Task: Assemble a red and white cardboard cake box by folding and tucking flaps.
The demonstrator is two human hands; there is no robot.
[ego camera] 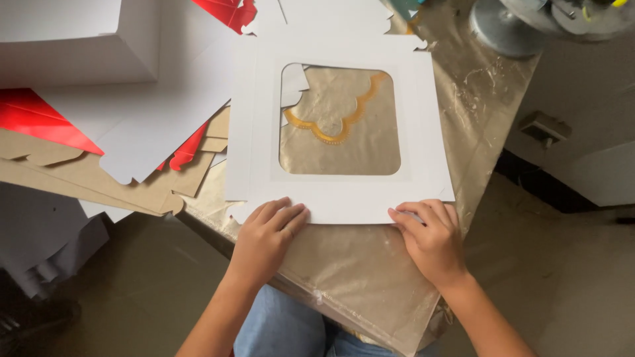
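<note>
Beneath both hands' fingertips (291, 215) — white windowed card (344, 192).

Both forearms reach forward, left hand (266, 233) and right hand (431, 235) flat, palms down, fingers extended.

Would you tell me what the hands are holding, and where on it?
Both hands, left and right, press flat on the near edge of the white windowed card; neither grips it.
</note>
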